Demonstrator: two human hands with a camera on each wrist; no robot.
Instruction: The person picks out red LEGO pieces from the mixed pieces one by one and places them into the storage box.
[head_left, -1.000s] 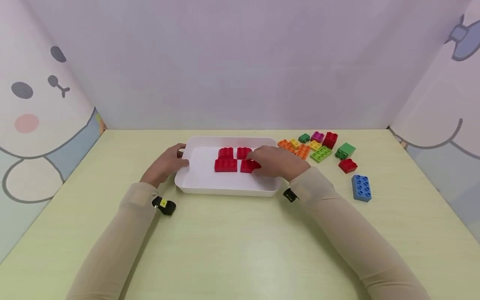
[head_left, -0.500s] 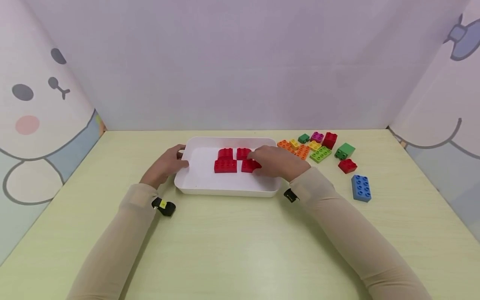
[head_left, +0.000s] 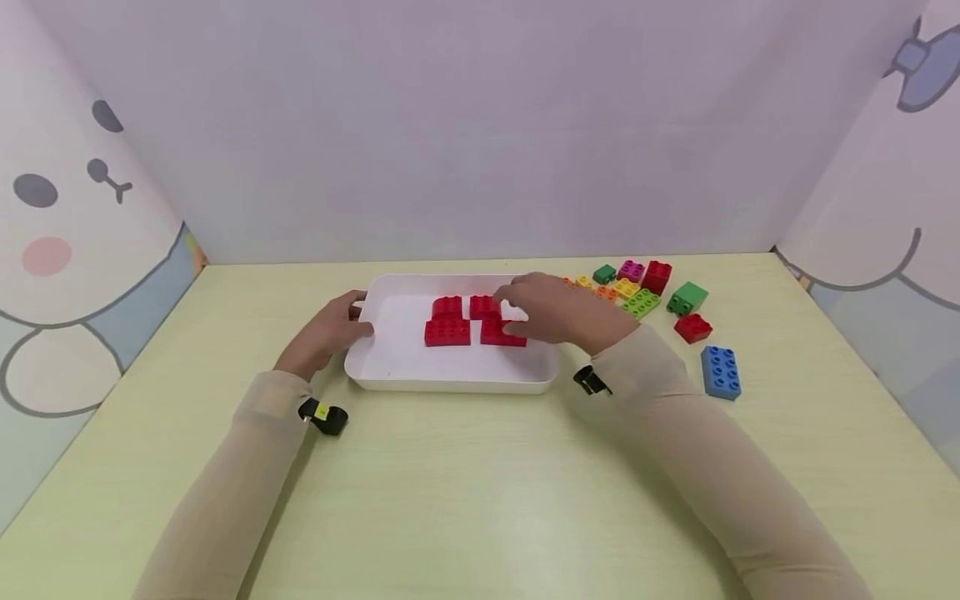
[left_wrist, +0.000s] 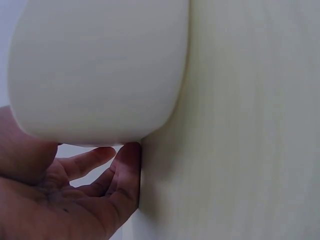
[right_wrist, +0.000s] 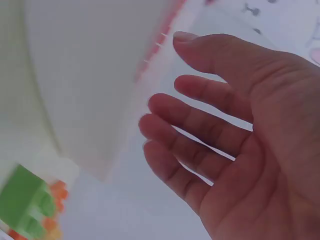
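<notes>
A white tray (head_left: 420,372) lies on the table with several red toy bricks in two rows. At its left end my left hand (head_left: 327,332) holds the rim, thumb at the edge and fingers against the outer wall; the left wrist view shows these fingers (left_wrist: 125,175) low by the tabletop. Over the tray's right side hovers my right hand (head_left: 566,308), fingers apart and nothing in the palm (right_wrist: 265,165). Its thumb overlaps the front right red brick (head_left: 498,332). The front left brick (head_left: 447,333), a rounded back left brick (head_left: 447,308) and a smaller back right brick (head_left: 483,307) sit close by.
Right of the tray lies a loose group of bricks: lime (head_left: 641,303), green (head_left: 687,298), dark green (head_left: 604,274), magenta (head_left: 632,271), red (head_left: 657,277), yellow and orange ones. A red brick (head_left: 693,328) and a blue brick (head_left: 722,372) lie nearer. A wall panel (head_left: 480,133) stands behind.
My right hand has let go of the front right red brick and risen slightly, to the right, so more of that brick shows. The left hand stays at the tray.
</notes>
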